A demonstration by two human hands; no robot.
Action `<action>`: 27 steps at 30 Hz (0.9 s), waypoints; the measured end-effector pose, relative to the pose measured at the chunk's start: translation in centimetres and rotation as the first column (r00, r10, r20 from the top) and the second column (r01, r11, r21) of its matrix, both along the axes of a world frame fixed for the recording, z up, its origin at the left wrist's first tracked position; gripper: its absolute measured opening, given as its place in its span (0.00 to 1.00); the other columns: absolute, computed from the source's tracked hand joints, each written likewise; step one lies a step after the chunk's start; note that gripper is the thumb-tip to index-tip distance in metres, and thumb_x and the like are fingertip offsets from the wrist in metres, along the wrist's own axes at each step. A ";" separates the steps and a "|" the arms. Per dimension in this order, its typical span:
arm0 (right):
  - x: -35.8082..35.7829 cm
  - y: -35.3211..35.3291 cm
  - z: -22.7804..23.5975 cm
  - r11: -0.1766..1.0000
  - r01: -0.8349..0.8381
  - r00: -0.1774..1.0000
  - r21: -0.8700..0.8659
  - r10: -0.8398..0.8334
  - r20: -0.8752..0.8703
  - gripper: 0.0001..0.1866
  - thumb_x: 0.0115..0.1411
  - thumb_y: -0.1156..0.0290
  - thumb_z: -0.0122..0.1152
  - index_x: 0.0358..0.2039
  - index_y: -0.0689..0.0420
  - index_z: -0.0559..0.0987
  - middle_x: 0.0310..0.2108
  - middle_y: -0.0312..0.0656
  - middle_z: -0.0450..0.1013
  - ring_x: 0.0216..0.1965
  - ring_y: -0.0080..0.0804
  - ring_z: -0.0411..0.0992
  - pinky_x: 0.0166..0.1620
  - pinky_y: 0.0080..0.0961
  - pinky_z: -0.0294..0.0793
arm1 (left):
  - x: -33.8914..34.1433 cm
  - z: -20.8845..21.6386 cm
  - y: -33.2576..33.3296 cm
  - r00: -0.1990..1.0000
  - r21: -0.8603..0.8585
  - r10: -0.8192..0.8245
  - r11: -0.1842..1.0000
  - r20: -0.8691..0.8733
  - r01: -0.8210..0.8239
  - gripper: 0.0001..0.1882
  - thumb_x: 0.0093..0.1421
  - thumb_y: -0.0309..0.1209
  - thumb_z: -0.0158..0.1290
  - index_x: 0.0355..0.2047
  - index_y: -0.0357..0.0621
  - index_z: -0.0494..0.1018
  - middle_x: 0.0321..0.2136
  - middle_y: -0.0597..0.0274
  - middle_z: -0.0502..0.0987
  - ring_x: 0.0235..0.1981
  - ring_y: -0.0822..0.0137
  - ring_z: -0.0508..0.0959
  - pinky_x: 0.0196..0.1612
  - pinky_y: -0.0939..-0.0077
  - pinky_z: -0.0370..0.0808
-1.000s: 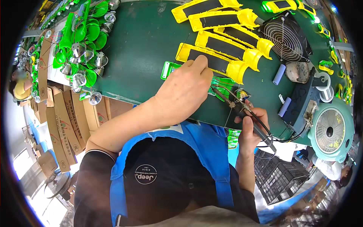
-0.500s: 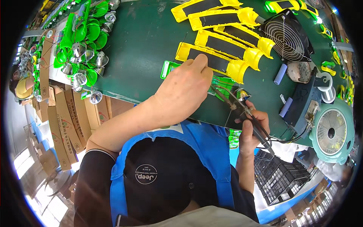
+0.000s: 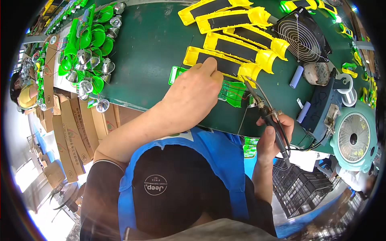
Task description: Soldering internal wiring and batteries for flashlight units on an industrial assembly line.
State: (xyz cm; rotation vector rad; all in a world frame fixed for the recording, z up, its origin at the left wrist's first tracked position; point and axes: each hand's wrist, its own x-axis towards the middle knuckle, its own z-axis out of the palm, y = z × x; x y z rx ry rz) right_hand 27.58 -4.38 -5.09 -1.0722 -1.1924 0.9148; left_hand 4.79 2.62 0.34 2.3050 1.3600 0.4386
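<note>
My left hand [image 3: 195,90] lies over a long green plastic housing [image 3: 232,95], its fingers bent and closed at the far edge. What they pinch is hidden by the hand. Red wires and a small green circuit board show at the housing's right part. In my right hand [image 3: 275,134] is a soldering iron [image 3: 265,113] with a thin bent metal tube along it. Its tip points up and left, apart from the board, in front of the nearest yellow housing [image 3: 252,72]. A small shiny reflector cup [image 3: 252,102] sits partly behind the iron.
Several yellow housings with dark panels [image 3: 235,50] lie beyond my hands. At right are a black fan [image 3: 301,36], a dark blue box [image 3: 319,108], a solder spool [image 3: 349,96] and a green round fan [image 3: 354,138]. Green parts with reflectors [image 3: 90,56] are piled at left.
My right hand has drawn the soldering iron back, and its tip has moved up and right off the circuit board. My left hand stays nearly in place, still closed.
</note>
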 end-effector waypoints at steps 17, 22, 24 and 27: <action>-0.3 1.3 0.6 0.979 0.184 0.982 0.091 -0.179 -0.057 0.20 0.61 0.59 0.61 0.41 0.61 0.66 0.29 0.45 0.69 0.21 0.29 0.70 0.28 0.22 0.67 | -0.4 0.4 1.6 0.943 0.170 -0.275 0.955 0.189 0.244 0.07 0.48 0.21 0.58 0.27 0.40 0.71 0.32 0.57 0.69 0.37 0.55 0.73 0.37 0.65 0.72; 0.2 1.4 1.5 0.973 0.186 0.981 0.135 -0.177 -0.076 0.20 0.60 0.60 0.62 0.41 0.60 0.66 0.31 0.46 0.67 0.20 0.29 0.70 0.28 0.21 0.67 | 2.9 -1.4 1.8 0.927 0.153 -0.376 0.915 -0.010 0.372 0.05 0.48 0.26 0.58 0.26 0.40 0.72 0.30 0.58 0.68 0.35 0.58 0.70 0.39 0.66 0.70; 0.6 1.0 1.4 0.972 0.183 0.983 0.146 -0.178 -0.049 0.20 0.61 0.60 0.61 0.42 0.60 0.65 0.30 0.45 0.69 0.21 0.30 0.71 0.31 0.23 0.68 | 2.9 -2.1 1.9 0.922 0.158 -0.385 0.909 -0.039 0.386 0.05 0.49 0.26 0.57 0.26 0.41 0.72 0.30 0.59 0.68 0.35 0.58 0.70 0.39 0.66 0.70; 0.9 0.9 1.6 0.972 0.124 0.990 0.199 -0.134 0.036 0.21 0.62 0.59 0.60 0.44 0.59 0.64 0.31 0.47 0.72 0.25 0.31 0.73 0.35 0.24 0.68 | 2.0 -1.7 2.2 0.875 0.110 -0.340 0.940 0.345 0.322 0.04 0.53 0.23 0.56 0.28 0.41 0.73 0.28 0.64 0.72 0.33 0.68 0.73 0.37 0.72 0.70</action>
